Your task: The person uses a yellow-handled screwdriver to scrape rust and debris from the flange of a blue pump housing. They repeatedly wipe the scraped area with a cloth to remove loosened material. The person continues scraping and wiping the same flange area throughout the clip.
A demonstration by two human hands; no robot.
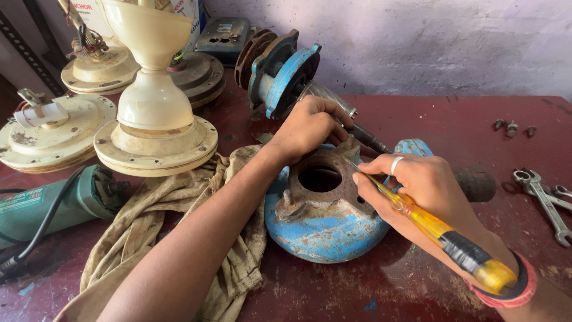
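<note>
Blue pump housing (325, 220) at frame centre on red table (453, 131) | our left hand (307, 128) grips its far rim | right hand (426, 185) clamps yellow screwdriver (426, 223), axis running lower right to upper left, tip nearest the housing's central hole.

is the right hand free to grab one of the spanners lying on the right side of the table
Probably not as it stands: the right hand is gripping a yellow screwdriver against the blue pump casing. The spanners lie in the open on the red table, with nothing between.
</note>
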